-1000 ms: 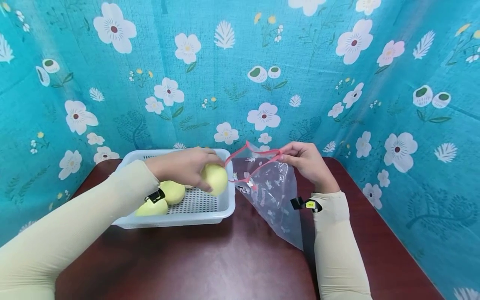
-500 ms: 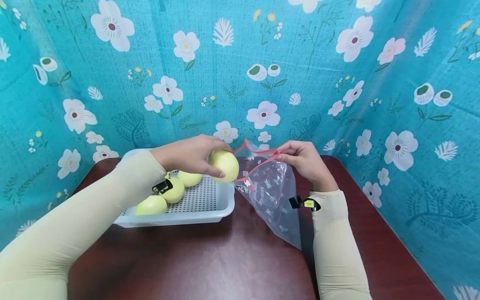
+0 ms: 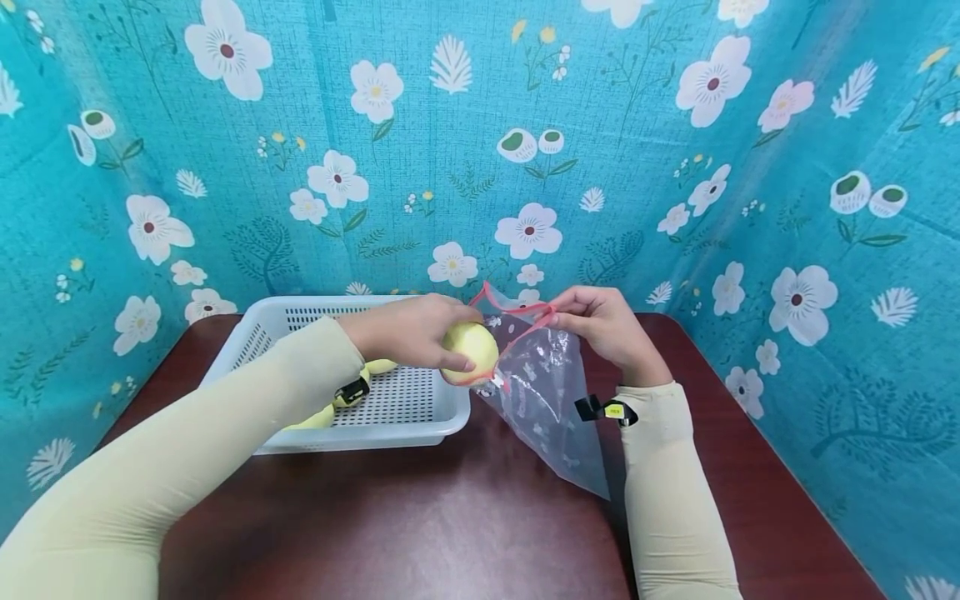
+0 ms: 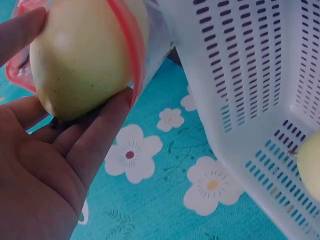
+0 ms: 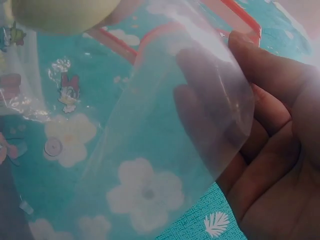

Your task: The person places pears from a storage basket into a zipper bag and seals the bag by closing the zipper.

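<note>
My left hand [image 3: 420, 329] grips a round, pale yellow pear [image 3: 471, 353] at the mouth of a clear zip bag. In the left wrist view the red rim of the bag crosses the pear [image 4: 82, 55], so part of the fruit is inside the opening. My right hand [image 3: 603, 325] pinches the far corner of that bag [image 3: 536, 392] between thumb and fingers, and the mouth gapes toward the pear. Small cartoon figures are printed on the film, seen close in the right wrist view. The bag's lower end hangs down toward the table.
A white perforated plastic basket [image 3: 375, 437] stands on the dark red table [image 3: 390, 517] at the left. More pears [image 3: 318, 418] lie in it, partly hidden by my left forearm. A blue flowered cloth [image 3: 465, 150] hangs close behind and at the right.
My left hand has carried the pear rightward from over the basket into the mouth of the bag. The right hand has held the bag's corner throughout, shifting slightly left.
</note>
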The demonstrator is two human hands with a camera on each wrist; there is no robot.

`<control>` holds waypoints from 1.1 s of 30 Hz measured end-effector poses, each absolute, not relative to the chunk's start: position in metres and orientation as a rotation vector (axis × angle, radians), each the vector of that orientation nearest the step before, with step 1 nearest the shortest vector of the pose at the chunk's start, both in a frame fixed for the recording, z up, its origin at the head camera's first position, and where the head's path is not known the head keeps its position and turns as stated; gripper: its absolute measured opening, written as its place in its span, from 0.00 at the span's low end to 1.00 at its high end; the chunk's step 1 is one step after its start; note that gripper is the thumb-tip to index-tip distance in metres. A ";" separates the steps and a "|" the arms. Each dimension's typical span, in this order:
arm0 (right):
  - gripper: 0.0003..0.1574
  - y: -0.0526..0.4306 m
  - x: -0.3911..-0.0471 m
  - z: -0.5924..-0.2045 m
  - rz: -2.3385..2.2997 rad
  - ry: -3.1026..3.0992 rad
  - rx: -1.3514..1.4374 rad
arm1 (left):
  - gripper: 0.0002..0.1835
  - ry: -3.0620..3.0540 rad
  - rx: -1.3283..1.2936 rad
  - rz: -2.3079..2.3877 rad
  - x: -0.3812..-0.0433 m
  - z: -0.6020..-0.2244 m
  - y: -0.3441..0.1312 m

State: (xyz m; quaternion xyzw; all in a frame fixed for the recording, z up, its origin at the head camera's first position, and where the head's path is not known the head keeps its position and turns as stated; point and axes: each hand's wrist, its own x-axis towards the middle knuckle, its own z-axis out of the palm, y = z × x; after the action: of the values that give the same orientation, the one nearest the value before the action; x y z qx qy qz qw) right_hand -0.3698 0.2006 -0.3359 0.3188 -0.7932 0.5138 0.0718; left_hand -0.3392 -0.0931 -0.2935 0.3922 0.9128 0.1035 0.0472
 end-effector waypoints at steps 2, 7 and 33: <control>0.09 0.200 -0.369 -0.336 1.545 -2.382 0.969 | 0.33 2.774 1.206 0.297 -0.339 -0.297 -0.089; 0.08 0.199 -0.369 -0.337 1.556 -2.367 1.005 | 0.32 2.754 1.271 0.288 -0.342 -0.304 -0.081; 0.07 0.191 -0.370 -0.338 1.593 -2.352 1.089 | 0.20 2.520 1.167 0.595 -0.365 -0.352 -0.037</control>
State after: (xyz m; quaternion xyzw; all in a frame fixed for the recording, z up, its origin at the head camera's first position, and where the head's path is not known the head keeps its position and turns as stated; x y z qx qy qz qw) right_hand -0.3696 0.1911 -0.3383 0.3574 -0.7721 0.5231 0.0497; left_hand -0.3651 -0.0374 -0.3525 0.4063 0.8772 0.2071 0.1499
